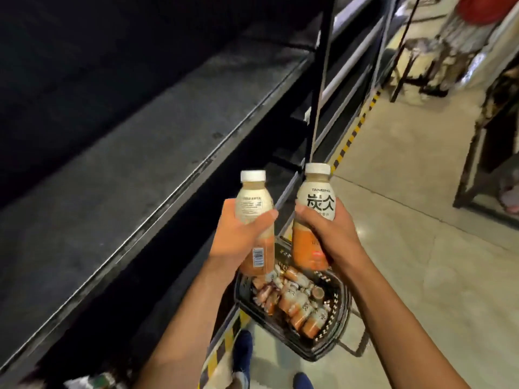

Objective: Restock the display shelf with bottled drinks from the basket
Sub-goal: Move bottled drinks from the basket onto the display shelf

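- Two cream-and-orange plastic drink bottles with white screw caps are held in the air, one in each hand: the left bottle [254,197] and the right bottle [316,199]. Both are out of the basket and neither is on the shelf yet.
- The grey metal display shelf [112,178] lies to the left of both hands and beyond them. Its front edge runs diagonally from lower left to upper right, and the stretch in view carries nothing.
- Each bottle's long axis is close to upright, cap up, so setting one down base-first should need little turning.
- The left hand [238,234] is the nearer one to the shelf's front edge. Its fingers wrap the middle of the left bottle, with the thumb across the printed label.
- The right hand [327,231] grips the right bottle round its waist, on the aisle side and farther from the shelf.
- The two bottles are just beside each other and not touching.
- Both forearms reach forward and upward from the bottom of the view.
- The black plastic shopping basket [341,313] sits low beneath the hands, near the shelf's foot. It holds many more bottles [295,297] lying on their sides.
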`<action>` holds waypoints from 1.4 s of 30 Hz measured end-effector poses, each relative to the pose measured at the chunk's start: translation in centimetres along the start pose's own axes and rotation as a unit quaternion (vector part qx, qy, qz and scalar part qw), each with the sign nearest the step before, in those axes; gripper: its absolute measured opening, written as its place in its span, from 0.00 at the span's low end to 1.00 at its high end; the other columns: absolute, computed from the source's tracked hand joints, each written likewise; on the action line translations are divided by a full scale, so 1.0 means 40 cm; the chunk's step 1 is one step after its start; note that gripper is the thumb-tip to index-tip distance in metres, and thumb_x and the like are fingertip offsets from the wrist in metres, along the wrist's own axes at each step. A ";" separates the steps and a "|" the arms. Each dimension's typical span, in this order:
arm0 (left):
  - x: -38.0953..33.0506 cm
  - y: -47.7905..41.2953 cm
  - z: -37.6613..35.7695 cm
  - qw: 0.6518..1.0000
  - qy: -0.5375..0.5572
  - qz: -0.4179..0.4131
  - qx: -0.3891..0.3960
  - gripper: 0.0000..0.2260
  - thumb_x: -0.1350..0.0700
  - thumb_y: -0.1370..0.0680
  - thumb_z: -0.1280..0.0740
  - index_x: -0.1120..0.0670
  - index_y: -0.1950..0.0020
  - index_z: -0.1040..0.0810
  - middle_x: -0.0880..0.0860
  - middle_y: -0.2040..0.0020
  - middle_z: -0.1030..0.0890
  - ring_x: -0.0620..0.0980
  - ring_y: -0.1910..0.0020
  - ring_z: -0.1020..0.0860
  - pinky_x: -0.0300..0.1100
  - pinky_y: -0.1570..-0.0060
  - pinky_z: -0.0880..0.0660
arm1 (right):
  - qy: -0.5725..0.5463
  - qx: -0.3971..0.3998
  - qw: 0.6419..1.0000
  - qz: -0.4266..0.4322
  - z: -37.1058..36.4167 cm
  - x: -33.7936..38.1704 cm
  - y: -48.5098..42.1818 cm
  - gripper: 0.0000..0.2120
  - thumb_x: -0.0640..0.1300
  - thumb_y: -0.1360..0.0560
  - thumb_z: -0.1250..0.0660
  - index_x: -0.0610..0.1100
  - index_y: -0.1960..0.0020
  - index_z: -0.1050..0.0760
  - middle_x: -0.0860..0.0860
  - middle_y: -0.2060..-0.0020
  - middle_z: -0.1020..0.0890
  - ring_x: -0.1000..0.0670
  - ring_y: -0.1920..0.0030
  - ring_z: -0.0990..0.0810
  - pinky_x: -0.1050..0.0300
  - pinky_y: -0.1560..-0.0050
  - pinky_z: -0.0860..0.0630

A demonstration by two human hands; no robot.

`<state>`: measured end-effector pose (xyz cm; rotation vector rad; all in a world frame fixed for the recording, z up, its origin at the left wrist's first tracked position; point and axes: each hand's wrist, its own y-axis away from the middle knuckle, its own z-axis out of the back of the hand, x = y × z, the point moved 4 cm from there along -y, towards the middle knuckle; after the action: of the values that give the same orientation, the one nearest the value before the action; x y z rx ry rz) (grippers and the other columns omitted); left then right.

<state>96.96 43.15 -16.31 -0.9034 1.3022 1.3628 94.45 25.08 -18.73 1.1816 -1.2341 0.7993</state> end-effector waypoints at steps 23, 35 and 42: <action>-0.098 1.454 0.896 0.803 0.078 -0.140 -0.574 0.24 0.38 0.39 0.24 0.43 0.46 0.24 0.49 0.54 0.16 0.50 0.54 0.16 0.48 0.54 0.20 | 0.000 0.620 0.778 0.102 -0.974 0.265 1.216 0.26 0.56 0.40 0.22 0.52 0.43 0.22 0.48 0.54 0.15 0.48 0.54 0.15 0.55 0.56 0.20; -0.011 1.764 1.301 0.820 0.099 -0.168 -0.538 0.26 0.41 0.37 0.22 0.47 0.44 0.24 0.50 0.52 0.16 0.50 0.53 0.16 0.49 0.52 0.19 | -0.031 0.618 0.770 0.156 -1.297 0.228 1.633 0.26 0.57 0.39 0.23 0.52 0.43 0.22 0.48 0.53 0.15 0.47 0.53 0.16 0.50 0.54 0.18; -0.023 1.700 1.497 0.845 0.114 -0.189 -0.487 0.26 0.41 0.32 0.24 0.49 0.39 0.28 0.48 0.49 0.17 0.44 0.52 0.16 0.39 0.56 0.22 | 0.014 0.570 0.795 0.206 -1.499 0.249 1.619 0.19 0.50 0.33 0.21 0.52 0.44 0.22 0.50 0.53 0.14 0.50 0.54 0.15 0.54 0.57 0.20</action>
<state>38.41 107.59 8.74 -1.9407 0.4451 1.6071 52.05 97.46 10.46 1.8299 -0.9427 2.0591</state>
